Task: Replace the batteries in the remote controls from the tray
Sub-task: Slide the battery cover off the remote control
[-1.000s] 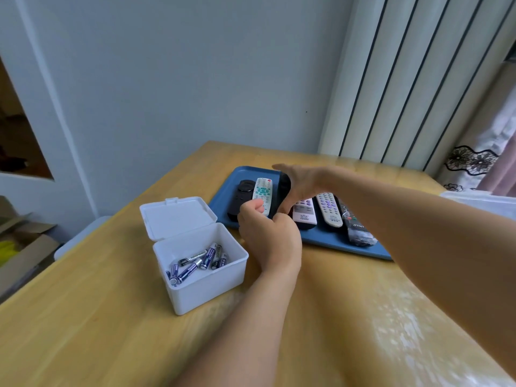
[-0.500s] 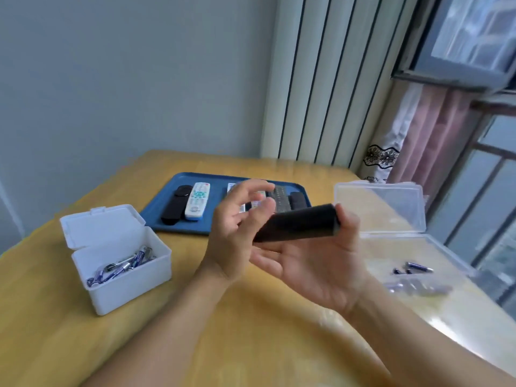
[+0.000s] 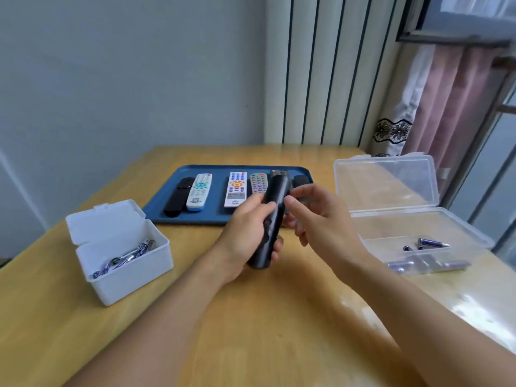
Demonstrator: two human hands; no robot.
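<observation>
A: Where is the remote that's being worked on?

B: The black remote (image 3: 272, 219) is at the middle of the frame, held up off the surface (image 3: 251, 331) and standing nearly on end. The left hand (image 3: 245, 233) has its fingers curled round the lower half. The right hand (image 3: 321, 222) is just beside it with thumb and fingers loosely spread and gripping nothing; whether a fingertip touches the casing I cannot tell.

A: Which step is this, would you say?

B: I judge it the opening of the battery compartment. The plain back seems to face the camera, and I see no cover off yet. The next move calls for the right thumb to find the cover and slide or lift it while the left hand steadies the body.

A: And round about it?

B: Behind the hands, at centre above, the blue tray (image 3: 167, 202) holds the other remotes in a row, among them a white remote (image 3: 199, 192). At lower left the white box (image 3: 122, 266) stands open with batteries (image 3: 125, 258) in it. At right the clear box (image 3: 418, 233), lid back, holds a few more loose batteries (image 3: 431, 243), probably the spent ones.
</observation>
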